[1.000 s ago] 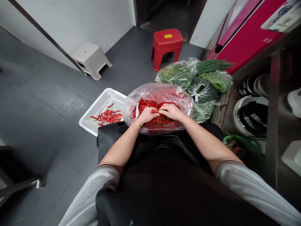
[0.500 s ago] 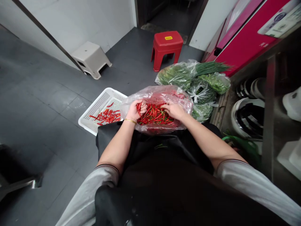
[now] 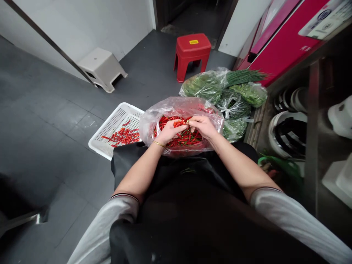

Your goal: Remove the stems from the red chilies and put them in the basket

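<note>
A clear plastic bag [image 3: 150,126] full of red chili peppers [image 3: 189,138] with green stems lies across my lap. Over its opening my left hand [image 3: 171,132] is closed around some red chilies. My right hand [image 3: 202,126] meets it fingertip to fingertip, pinching at the end of a chili beside the left thumb. Their fingers hide part of what they hold. To the left, a white perforated basket [image 3: 100,126] contains loose red chilies [image 3: 123,136], several of them piled at its near right side.
Bags of green vegetables [image 3: 203,84] and a bunch of long green stalks [image 3: 246,76] lie beyond the bag to the right. A red stool [image 3: 192,46] and a white stool [image 3: 101,64] stand farther back. Shelving with white tubs [image 3: 272,128] runs along the right.
My left hand has moved right with chilies in it, and my hands have come together above the bag. The whole view has shifted slightly.
</note>
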The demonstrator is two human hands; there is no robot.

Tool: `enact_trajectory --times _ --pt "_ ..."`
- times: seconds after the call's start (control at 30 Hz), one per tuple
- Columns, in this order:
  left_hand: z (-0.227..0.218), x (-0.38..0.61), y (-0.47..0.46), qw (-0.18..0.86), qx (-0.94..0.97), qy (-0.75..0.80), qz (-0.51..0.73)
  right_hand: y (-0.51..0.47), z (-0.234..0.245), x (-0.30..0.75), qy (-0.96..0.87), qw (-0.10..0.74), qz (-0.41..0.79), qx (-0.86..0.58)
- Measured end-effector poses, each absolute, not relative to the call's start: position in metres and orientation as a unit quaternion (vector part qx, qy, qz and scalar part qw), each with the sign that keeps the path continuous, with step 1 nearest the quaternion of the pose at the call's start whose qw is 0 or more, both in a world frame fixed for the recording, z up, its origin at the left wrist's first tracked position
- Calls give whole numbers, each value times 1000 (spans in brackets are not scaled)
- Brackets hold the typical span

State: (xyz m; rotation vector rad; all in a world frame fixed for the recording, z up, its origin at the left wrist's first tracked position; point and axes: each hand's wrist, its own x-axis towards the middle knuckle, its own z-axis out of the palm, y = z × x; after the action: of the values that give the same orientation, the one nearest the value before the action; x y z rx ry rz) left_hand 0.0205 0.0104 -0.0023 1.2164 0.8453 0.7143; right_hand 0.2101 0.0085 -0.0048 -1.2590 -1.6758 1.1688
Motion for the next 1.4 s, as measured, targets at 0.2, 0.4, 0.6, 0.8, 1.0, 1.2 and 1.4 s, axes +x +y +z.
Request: enact_trajectory --times 0.2,0.4,0.6,0.8,1.0,1.2,1.4 --pt "-6 5 22 749 390 402 354 9 -20 213 -681 103 284 -667" --pt "-11 7 19 773 338 417 339 14 -35 200 -699 -14 190 -690" --pt "-9 9 19 768 349 421 334 22 -25 211 -671 3 239 -701" --pt "-13 8 21 724 368 471 346 18 -41 183 -649 -15 223 -727" --pt "-14 20 12 666 456 498 317 19 -25 189 -520 234 494 -656" --pt "-11 22 13 583 626 425 295 17 -10 183 -587 291 475 -588" --pt "-19 11 21 547 621 451 335 21 -24 194 -733 78 332 -588"
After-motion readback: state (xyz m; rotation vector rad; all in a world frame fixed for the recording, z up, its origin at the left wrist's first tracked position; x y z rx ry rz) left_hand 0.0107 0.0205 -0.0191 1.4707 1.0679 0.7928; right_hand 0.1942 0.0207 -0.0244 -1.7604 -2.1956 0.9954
